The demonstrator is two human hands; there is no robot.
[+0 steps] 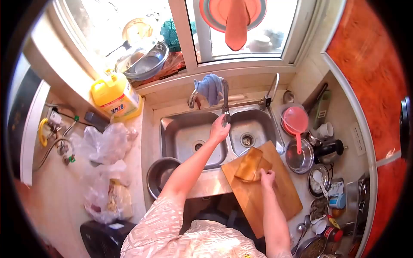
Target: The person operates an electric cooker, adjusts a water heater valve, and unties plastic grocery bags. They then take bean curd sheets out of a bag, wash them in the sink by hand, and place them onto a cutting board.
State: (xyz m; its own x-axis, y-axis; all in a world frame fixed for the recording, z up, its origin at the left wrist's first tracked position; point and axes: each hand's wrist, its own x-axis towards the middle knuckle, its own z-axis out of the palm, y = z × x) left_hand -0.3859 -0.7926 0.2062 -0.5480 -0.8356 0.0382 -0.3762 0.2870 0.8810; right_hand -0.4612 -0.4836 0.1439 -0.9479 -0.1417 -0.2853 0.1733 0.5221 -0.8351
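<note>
My left hand point(219, 130) reaches over the double sink point(180, 135), its fingers closed at the base of the faucet point(226, 96), where the handle is. A blue cloth point(209, 88) hangs over the faucet's spout. My right hand point(267, 177) pinches the edge of a folded golden-brown cloth point(249, 165); its exact material is hard to make out. That cloth lies on a wooden cutting board point(279, 198), which rests at an angle over the sink's front right edge. No water stream can be made out.
A metal basin point(157, 174) stands left of the sink, with plastic bags point(107, 142) and a yellow jug point(115, 95) beyond. To the right are a red strainer point(295, 120), a metal pot point(300, 157), and several bowls and jars. A window point(249, 56) is behind the faucet.
</note>
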